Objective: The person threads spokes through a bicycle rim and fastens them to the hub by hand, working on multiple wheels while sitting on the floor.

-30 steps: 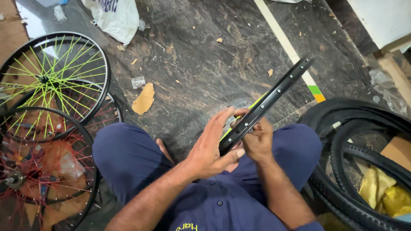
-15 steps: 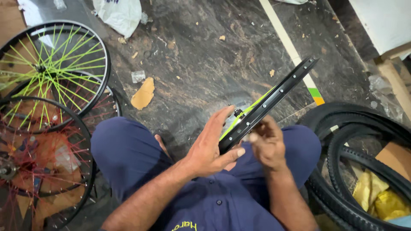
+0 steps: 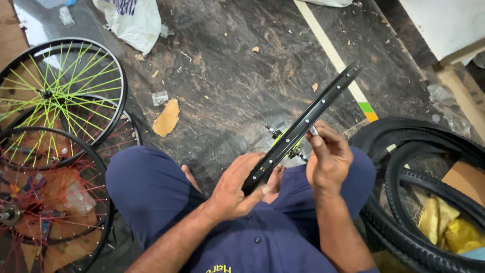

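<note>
I hold a black bicycle wheel rim (image 3: 323, 106) edge-on over my lap, tilted from lower left to upper right. My left hand (image 3: 237, 189) grips the rim's near end, thumb across its outer face. My right hand (image 3: 328, 156) sits beside the rim's right side, fingers pinched on a small silvery piece (image 3: 313, 131) against the rim. A hub with lime-green spokes (image 3: 283, 139) shows just behind the rim.
Finished wheels lie at left: one with lime-green spokes (image 3: 60, 91), one with red spokes (image 3: 45, 202). Black tyres (image 3: 419, 167) are piled at right around yellow plastic (image 3: 447, 222). A white bag (image 3: 132, 20), cardboard scrap (image 3: 166, 117) and a tape line (image 3: 333, 55) lie on the dark floor.
My right hand has shifted from behind the rim to its right side and now pinches a small silvery piece at the rim. The rim and left hand stay nearly still.
</note>
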